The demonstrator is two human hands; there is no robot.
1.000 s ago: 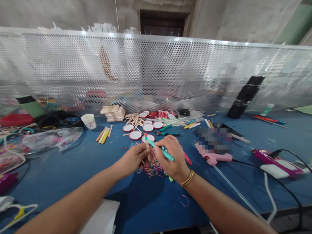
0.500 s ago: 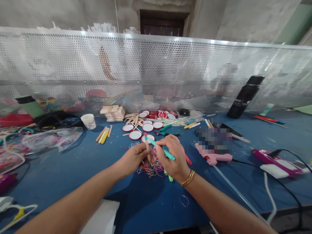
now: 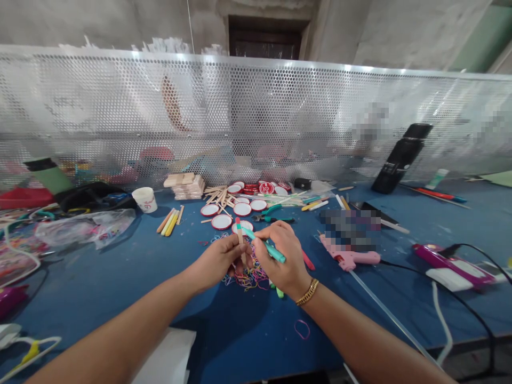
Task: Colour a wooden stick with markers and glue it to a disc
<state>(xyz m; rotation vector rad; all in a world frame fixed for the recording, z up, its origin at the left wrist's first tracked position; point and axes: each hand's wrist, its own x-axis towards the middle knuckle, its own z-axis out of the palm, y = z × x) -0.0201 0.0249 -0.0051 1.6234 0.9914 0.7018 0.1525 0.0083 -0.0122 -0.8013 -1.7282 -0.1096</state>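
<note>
My left hand (image 3: 218, 260) pinches a wooden craft stick (image 3: 240, 234) upright; the stick has red and green bands near its top. My right hand (image 3: 282, 258) grips a teal marker (image 3: 266, 246), its tip touching the stick just below the bands. Both hands hover over a tangle of coloured rubber bands (image 3: 250, 277) on the blue table (image 3: 120, 282). A gold bracelet (image 3: 307, 292) circles my right wrist.
Round red-and-white lids (image 3: 244, 205) and loose sticks (image 3: 218, 194) lie behind my hands, with a stick stack (image 3: 186, 185), a paper cup (image 3: 145, 198) and pliers (image 3: 274, 217). A pink glue gun (image 3: 348, 257) lies right. A perforated metal screen (image 3: 256, 117) closes the back.
Hardly anything has moved; the marker shifted very slightly against the stick while both hands stayed in place.
</note>
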